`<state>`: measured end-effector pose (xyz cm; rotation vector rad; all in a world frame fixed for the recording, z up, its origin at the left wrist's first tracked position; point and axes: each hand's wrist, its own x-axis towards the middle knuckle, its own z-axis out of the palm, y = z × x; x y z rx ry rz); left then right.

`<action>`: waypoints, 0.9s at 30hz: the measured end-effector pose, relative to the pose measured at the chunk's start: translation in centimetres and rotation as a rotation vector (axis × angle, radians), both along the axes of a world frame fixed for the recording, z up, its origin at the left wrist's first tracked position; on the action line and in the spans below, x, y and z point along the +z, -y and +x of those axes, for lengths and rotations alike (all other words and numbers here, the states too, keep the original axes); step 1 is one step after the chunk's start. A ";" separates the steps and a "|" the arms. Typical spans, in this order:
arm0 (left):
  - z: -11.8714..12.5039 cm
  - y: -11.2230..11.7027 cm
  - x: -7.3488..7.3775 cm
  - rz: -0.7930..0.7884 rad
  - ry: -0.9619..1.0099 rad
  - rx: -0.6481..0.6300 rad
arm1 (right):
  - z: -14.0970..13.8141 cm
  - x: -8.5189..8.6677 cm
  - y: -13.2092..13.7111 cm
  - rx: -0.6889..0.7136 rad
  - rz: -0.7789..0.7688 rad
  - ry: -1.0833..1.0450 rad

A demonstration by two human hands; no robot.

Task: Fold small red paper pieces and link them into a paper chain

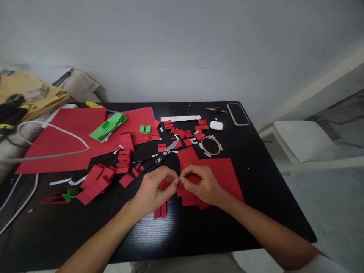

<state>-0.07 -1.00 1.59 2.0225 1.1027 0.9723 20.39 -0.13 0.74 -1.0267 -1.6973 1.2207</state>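
My left hand [155, 189] and my right hand [200, 184] meet at the fingertips over the black table [199, 231], both pinched on a small red paper piece [170, 184]. Under my right hand lies a red paper sheet [222, 170]. Black-handled scissors [159, 158] lie just beyond my hands. Two small red strips [160, 211] lie below my left wrist. A pile of folded red pieces [98, 182] sits to the left.
Large red sheets [68, 140], a green paper stack [109, 126], scattered red scraps [184, 132], a tape ring [211, 145], a white earbud case [216, 125], a phone [238, 113] and keys [214, 110] cover the far table. White cables [42, 155] cross the left. A white chair [307, 140] stands right.
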 end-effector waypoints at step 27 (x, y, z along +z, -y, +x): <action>-0.5 -0.5 0.1 -0.083 -0.037 -0.039 | 0.4 -0.1 -0.3 0.041 -0.028 0.048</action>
